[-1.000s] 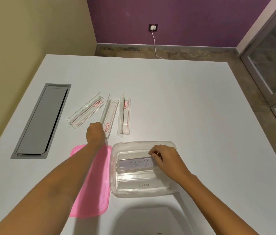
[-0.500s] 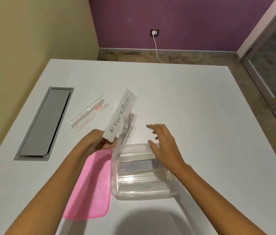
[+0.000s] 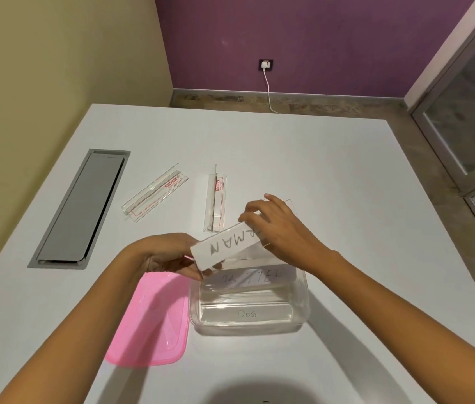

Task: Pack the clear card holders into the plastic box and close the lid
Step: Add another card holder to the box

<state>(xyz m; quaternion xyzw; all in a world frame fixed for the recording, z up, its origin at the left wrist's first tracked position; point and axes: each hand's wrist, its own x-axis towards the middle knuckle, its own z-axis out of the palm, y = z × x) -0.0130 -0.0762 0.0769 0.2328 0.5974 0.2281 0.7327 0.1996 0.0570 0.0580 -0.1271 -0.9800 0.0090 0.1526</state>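
While both hands held one clear card holder (image 3: 231, 246) above the back edge of the plastic box (image 3: 300, 314), the white card inside it showed handwritten letters. The left hand (image 3: 166, 255) pinched its near end between thumb and fingers, and the right hand (image 3: 281, 228) was closed on its far end. Two filled holders (image 3: 247, 290) lay inside the box already. Two empty holders (image 3: 156, 195) rested on the white table (image 3: 332, 182), behind the box. The pink lid (image 3: 150, 322) lay flat just beside the box, on its left side.
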